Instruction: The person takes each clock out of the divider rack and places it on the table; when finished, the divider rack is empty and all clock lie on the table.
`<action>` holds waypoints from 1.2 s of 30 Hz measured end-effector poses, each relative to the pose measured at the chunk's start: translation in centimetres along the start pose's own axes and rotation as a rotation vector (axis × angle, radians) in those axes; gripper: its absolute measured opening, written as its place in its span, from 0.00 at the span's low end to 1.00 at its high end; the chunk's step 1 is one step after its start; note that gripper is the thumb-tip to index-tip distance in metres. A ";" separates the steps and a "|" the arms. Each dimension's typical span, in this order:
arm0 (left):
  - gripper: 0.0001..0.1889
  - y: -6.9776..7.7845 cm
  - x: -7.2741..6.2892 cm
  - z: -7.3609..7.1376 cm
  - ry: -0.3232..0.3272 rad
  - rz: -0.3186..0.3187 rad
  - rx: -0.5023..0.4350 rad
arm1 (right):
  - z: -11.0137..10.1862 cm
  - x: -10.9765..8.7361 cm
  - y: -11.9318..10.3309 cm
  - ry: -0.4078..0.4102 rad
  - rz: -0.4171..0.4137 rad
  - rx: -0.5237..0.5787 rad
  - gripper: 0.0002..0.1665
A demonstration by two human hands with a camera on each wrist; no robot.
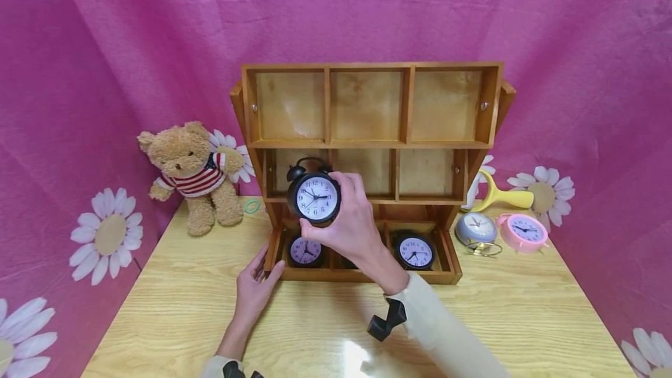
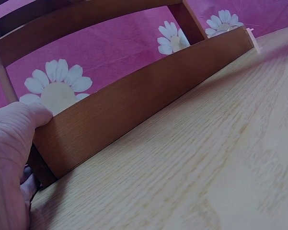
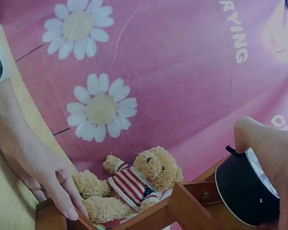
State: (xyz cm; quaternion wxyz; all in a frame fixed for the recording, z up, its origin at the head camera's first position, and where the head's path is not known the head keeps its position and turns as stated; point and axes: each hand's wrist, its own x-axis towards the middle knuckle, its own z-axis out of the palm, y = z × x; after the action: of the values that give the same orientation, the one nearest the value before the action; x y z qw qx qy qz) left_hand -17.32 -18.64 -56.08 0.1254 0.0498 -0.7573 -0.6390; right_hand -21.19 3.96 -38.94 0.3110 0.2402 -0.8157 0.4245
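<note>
In the head view my right hand (image 1: 349, 223) grips a black twin-bell alarm clock (image 1: 317, 197) by its sides, thumb below and fingers above. The clock is upright, its white dial towards me, in front of the middle row of a three-tier wooden shelf (image 1: 370, 145). My left hand (image 1: 255, 289) holds the lower left corner of the shelf's bottom tray, thumb over the front edge (image 2: 134, 108). Inside that tray a black clock (image 1: 305, 251) lies at the left and another black clock (image 1: 415, 252) at the right. A dark thing in the middle section is mostly hidden by my right hand.
A teddy bear (image 1: 191, 177) in a striped sweater sits left of the shelf, near a green ring (image 1: 252, 206). To the right are a blue clock (image 1: 476, 228), a pink clock (image 1: 523, 231) and a yellow-handled tool (image 1: 504, 196). Pink cloth (image 1: 367, 22) hangs around the table.
</note>
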 end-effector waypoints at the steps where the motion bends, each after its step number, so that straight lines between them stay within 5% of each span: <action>1: 0.33 0.0 0.0 0.0 -0.002 0.001 0.004 | -0.3 -0.3 0.0 0.002 0.006 0.012 0.52; 10: 0.34 -0.2 0.2 0.0 -0.003 -0.002 -0.007 | -3.0 -3.0 0.9 0.062 -0.004 0.069 0.51; 20: 0.33 -0.3 0.3 0.3 -0.004 -0.037 0.028 | -6.6 -6.1 2.6 0.029 0.080 -0.025 0.52; 36: 0.34 -0.2 0.0 0.0 -0.015 -0.013 -0.017 | -13.8 -10.3 7.1 0.135 0.109 -0.093 0.54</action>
State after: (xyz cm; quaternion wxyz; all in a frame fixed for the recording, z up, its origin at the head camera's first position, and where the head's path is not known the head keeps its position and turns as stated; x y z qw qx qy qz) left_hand -17.38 -18.65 -56.24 0.1161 0.0488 -0.7525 -0.6465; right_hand -14.57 20.61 -43.94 0.3524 0.1518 -0.8236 0.4177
